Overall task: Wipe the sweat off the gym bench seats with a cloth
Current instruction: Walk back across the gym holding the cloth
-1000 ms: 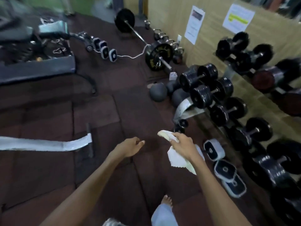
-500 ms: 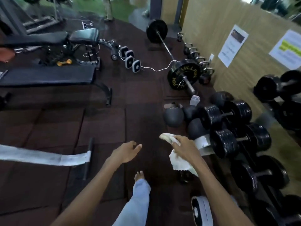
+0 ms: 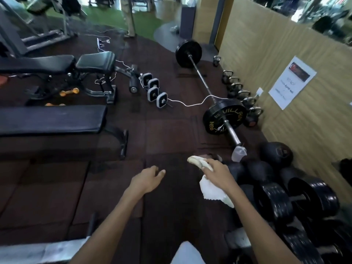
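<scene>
My right hand [image 3: 217,173] grips a white cloth [image 3: 211,189]; one bunched end sticks out past my fingers and the rest hangs below my wrist. My left hand [image 3: 147,179] is held out beside it with relaxed fingers, holding nothing. A flat black bench [image 3: 51,119] lies to the left, ahead of my hands. Behind it stands an adjustable black bench with a separate seat pad [image 3: 96,62] and a long back pad [image 3: 36,64]. Both hands are over the dark rubber floor, well short of the benches.
A loaded barbell [image 3: 222,119] lies diagonally on the floor ahead right, with a white cable across it. Kettlebells [image 3: 238,92] line the wooden wall. Medicine balls [image 3: 276,152] and dumbbells [image 3: 297,201] crowd the right side. Square-ended dumbbells [image 3: 155,91] sit mid-floor. A grey metal piece [image 3: 42,250] lies bottom left.
The view has moved forward and tilted up, bringing both benches and the far barbell plate into sight. My hands keep the same pose, cloth still in the right.
</scene>
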